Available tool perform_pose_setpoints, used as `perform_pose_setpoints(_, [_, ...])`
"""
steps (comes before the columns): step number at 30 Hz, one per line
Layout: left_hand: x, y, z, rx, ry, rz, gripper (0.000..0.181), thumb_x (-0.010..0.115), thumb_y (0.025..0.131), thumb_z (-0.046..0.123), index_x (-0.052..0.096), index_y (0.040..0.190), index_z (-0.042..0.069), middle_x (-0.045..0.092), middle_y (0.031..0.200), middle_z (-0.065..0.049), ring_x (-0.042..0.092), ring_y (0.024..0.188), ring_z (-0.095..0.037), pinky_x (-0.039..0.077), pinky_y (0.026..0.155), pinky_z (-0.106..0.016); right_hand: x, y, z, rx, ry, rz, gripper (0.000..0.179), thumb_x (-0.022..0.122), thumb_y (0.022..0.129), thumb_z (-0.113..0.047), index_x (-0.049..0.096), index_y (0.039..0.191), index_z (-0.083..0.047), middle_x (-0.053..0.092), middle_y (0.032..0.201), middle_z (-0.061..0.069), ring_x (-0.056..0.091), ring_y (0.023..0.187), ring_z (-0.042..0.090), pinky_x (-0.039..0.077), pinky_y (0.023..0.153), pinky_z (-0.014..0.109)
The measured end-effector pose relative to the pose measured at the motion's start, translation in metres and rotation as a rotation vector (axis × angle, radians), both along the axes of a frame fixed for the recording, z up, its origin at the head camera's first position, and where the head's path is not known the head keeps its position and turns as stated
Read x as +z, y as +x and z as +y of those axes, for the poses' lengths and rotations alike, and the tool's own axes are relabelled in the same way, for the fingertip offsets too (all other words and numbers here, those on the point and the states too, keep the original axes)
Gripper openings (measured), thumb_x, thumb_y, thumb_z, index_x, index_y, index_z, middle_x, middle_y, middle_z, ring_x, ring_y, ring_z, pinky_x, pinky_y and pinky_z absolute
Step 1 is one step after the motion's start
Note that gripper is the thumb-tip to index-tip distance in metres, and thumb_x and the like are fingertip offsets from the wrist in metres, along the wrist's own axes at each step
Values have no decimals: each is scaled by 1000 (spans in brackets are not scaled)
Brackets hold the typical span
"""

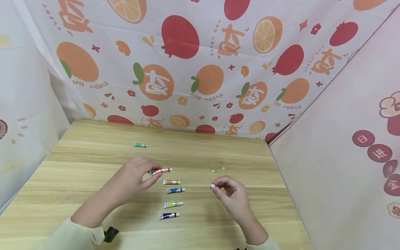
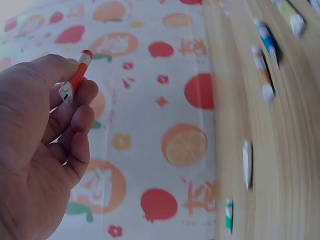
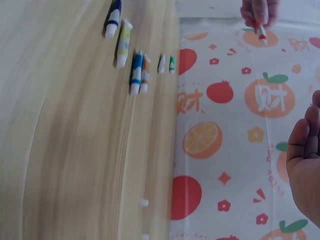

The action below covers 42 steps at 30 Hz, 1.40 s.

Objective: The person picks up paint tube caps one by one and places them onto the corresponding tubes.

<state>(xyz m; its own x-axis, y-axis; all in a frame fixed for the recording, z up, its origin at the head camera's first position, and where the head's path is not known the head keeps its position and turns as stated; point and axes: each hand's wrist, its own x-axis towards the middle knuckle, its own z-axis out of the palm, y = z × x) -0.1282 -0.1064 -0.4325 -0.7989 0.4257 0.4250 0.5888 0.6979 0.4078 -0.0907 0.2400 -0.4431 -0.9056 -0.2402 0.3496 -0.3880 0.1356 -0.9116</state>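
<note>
My left hand (image 1: 134, 178) pinches a red-orange paint tube (image 1: 162, 170) between thumb and fingers, held above the wooden table; in the left wrist view its crimped end points toward the palm. To the right, my right hand (image 1: 232, 199) pinches a small white cap (image 1: 213, 186) between thumb and fingertips. Between the hands lie an ochre paint tube (image 1: 172, 182), a blue one (image 1: 176, 190), a yellow one (image 1: 173, 205) and a purple one (image 1: 169, 216), in a column. A white paint tube (image 2: 247, 165) shows in the wrist views; my left hand hides it in the head view.
Toward the back left lies a green paint tube (image 1: 140, 144). Two small white pieces, a nearer one (image 1: 213, 171) and a farther one (image 1: 223, 168), rest beyond my right hand. A fruit-print cloth (image 1: 179, 80) hangs behind the wooden table (image 1: 193, 152).
</note>
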Motion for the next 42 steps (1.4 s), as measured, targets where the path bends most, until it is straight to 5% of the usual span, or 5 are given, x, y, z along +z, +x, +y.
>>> perform_pose_setpoints(13, [11, 30, 44, -166, 142, 196, 16, 83, 97, 25, 79, 110, 18, 77, 104, 11, 67, 96, -6, 61, 83, -27, 5, 1, -20, 74, -20, 21, 9, 71, 97, 9, 69, 106, 9, 71, 103, -15, 64, 98, 0, 58, 89, 20])
perform_pose_setpoints(18, [12, 35, 56, -187, 192, 230, 14, 81, 100, 30, 79, 109, 18, 78, 102, 13, 66, 94, -4, 59, 83, -23, 5, 3, -24, 121, -23, 57, 11, 70, 98, 10, 69, 109, 8, 73, 99, 8, 65, 98, 1, 58, 89, 21])
perform_pose_setpoints(22, [11, 37, 60, -193, 201, 224, 16, 77, 103, 35, 79, 108, 19, 78, 103, 13, 67, 94, -5, 59, 82, -23, 4, 4, -27, 131, -26, 63, 12, 71, 98, 10, 70, 109, 8, 69, 97, 24, 65, 96, 2, 58, 89, 22])
perform_pose_setpoints(31, [13, 40, 64, -193, 206, 193, 24, 92, 88, 20, 79, 109, 20, 78, 103, 14, 67, 94, -3, 59, 83, -22, 3, 5, -28, 154, -9, 82, 13, 70, 98, 11, 70, 109, 5, 69, 97, 24, 64, 95, 3, 58, 89, 22])
perform_pose_setpoints(42, [13, 41, 64, -201, 216, 171, 24, 92, 87, 19, 79, 108, 19, 78, 102, 14, 69, 95, -3, 59, 84, -18, 2, 6, -32, 116, -23, 82, 9, 72, 97, 10, 73, 105, 6, 70, 93, 25, 66, 93, 2, 58, 89, 23])
